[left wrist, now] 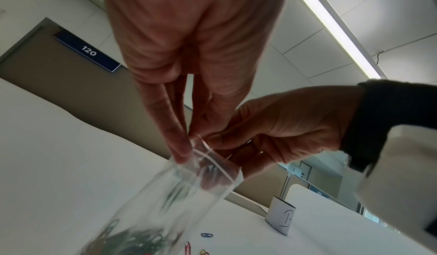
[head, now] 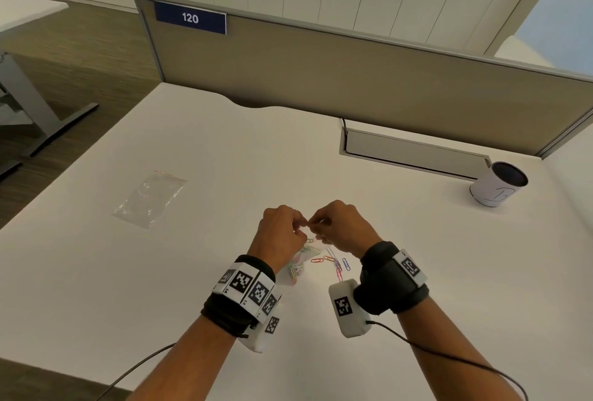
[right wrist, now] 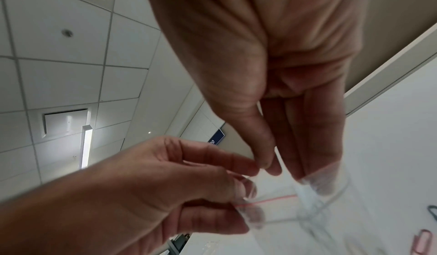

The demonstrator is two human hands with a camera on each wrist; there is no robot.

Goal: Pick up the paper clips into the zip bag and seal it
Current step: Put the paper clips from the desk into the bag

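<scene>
A clear zip bag (head: 300,264) hangs over the white table (head: 199,272) with several coloured paper clips (left wrist: 132,240) in its bottom. My left hand (head: 298,230) pinches the left side of its top edge. My right hand (head: 317,224) pinches the right side, thumb against fingers. In the right wrist view the bag's red zip line (right wrist: 267,201) runs between the two hands. In the left wrist view the bag's mouth (left wrist: 212,163) bulges rounded. Several loose clips (head: 333,262) lie on the table below the right hand.
A second, empty clear bag (head: 150,198) lies flat at the left of the table. A white cup (head: 499,184) stands at the back right beside a recessed cable tray (head: 414,152). A tan divider panel (head: 353,80) closes the far edge.
</scene>
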